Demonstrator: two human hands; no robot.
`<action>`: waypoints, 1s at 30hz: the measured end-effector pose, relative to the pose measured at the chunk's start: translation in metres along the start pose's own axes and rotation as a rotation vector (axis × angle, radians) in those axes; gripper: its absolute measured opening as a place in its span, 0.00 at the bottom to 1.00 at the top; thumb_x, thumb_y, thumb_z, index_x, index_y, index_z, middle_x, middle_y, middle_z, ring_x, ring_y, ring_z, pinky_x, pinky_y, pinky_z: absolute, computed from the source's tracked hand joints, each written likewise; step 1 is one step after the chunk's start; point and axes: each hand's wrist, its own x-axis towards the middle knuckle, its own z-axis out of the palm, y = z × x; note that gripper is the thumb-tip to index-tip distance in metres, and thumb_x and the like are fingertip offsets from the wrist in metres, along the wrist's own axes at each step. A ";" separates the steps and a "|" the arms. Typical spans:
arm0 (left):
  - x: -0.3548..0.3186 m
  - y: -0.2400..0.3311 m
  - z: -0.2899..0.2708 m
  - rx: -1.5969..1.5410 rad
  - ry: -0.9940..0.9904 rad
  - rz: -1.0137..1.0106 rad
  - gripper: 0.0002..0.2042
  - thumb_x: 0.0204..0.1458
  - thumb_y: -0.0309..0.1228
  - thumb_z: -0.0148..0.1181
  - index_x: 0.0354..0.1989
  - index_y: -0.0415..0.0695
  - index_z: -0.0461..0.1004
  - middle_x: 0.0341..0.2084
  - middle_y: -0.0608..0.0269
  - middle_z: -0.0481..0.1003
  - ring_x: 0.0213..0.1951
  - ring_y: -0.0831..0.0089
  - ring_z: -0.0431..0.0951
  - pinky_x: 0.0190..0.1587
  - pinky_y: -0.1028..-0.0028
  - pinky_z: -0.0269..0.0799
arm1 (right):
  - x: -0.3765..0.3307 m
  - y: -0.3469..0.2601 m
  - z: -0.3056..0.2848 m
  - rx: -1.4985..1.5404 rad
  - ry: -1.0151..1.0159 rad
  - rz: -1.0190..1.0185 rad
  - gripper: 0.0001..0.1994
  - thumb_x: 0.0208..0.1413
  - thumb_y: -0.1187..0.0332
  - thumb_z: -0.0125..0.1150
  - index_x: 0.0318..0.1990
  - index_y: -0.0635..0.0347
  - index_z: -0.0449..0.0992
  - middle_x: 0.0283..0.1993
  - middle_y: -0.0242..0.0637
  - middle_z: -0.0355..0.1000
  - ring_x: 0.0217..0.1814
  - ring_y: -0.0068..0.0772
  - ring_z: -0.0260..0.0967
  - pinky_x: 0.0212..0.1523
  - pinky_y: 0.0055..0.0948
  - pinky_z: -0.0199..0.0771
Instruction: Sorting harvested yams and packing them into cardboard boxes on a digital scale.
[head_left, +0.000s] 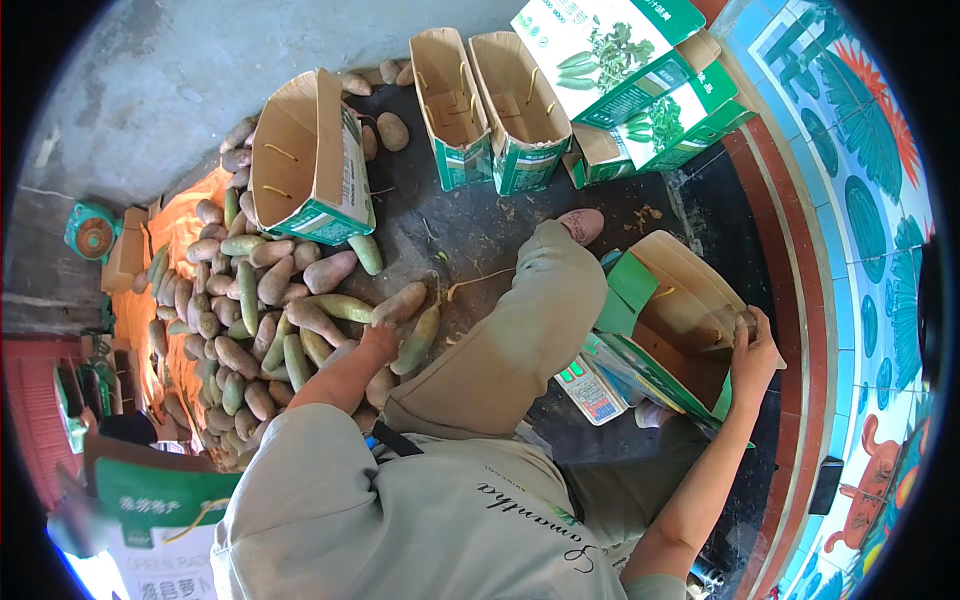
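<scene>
As I look down through the head view, my left hand (378,342) is at a brownish root vegetable (402,301) on the near edge of the heap of roots (236,357); its fingers are mostly hidden, so I cannot tell how far they close. My right hand (755,345) curls its fingers over the rim of an open carton (695,280), gripping it beside the scale (592,395), right of the bent leg (540,300).

The left hand (379,342) touches a radish (402,302) at the pile (236,356); the right hand (755,347) grips an open box (700,272) by its rim. A scale (594,395) sits beside it.
</scene>
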 end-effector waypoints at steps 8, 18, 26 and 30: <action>0.004 0.008 0.012 -0.069 0.039 -0.004 0.28 0.44 0.33 0.57 0.57 0.51 0.60 0.61 0.55 0.54 0.61 0.58 0.56 0.58 0.54 0.56 | 0.001 0.001 0.000 -0.013 -0.008 -0.013 0.14 0.52 0.70 0.56 0.47 0.54 0.71 0.27 0.45 0.71 0.29 0.41 0.71 0.31 0.33 0.68; 0.033 0.028 -0.033 -0.175 0.236 0.023 0.26 0.48 0.29 0.52 0.58 0.51 0.59 0.58 0.56 0.57 0.62 0.57 0.55 0.59 0.57 0.56 | -0.001 -0.005 0.003 0.006 -0.023 -0.003 0.14 0.53 0.71 0.55 0.48 0.55 0.71 0.25 0.44 0.69 0.26 0.37 0.68 0.30 0.32 0.67; 0.070 0.072 -0.058 -0.304 -0.005 -0.222 0.29 0.42 0.36 0.60 0.57 0.51 0.61 0.56 0.56 0.61 0.60 0.48 0.56 0.58 0.54 0.55 | 0.002 -0.010 0.003 -0.002 -0.058 0.073 0.15 0.52 0.72 0.56 0.49 0.55 0.70 0.24 0.42 0.68 0.24 0.34 0.67 0.29 0.30 0.67; 0.070 0.073 -0.063 -0.226 0.002 -0.150 0.30 0.39 0.36 0.64 0.55 0.50 0.65 0.55 0.54 0.63 0.61 0.46 0.54 0.59 0.51 0.54 | 0.003 -0.015 0.002 -0.013 -0.093 0.107 0.15 0.52 0.72 0.56 0.49 0.55 0.70 0.24 0.42 0.68 0.25 0.35 0.67 0.29 0.30 0.67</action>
